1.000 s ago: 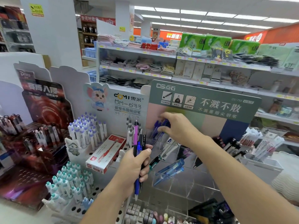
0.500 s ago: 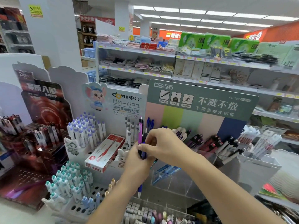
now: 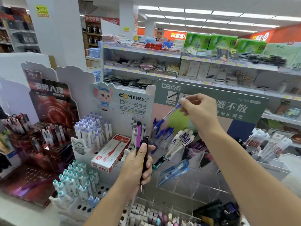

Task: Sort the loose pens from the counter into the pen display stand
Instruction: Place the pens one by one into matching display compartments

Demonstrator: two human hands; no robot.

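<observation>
Pinching a blue pen (image 3: 167,115), right hand (image 3: 199,110) raised; left hand (image 3: 138,167) grips pens (image 3: 141,139).

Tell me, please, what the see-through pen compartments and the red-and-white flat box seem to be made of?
The see-through pen compartments look like clear, glossy acrylic or similar hard plastic: pens behind the walls show through, and the edges catch light. The red-and-white flat box looks like printed cardboard with a slight sheen, judging by its folded, sharp corners; this is less sure.

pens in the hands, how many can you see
3: a blue pen pinched in the right hand, a pink pen and a dark pen gripped in the left hand. More may be hidden in that fist.
</observation>
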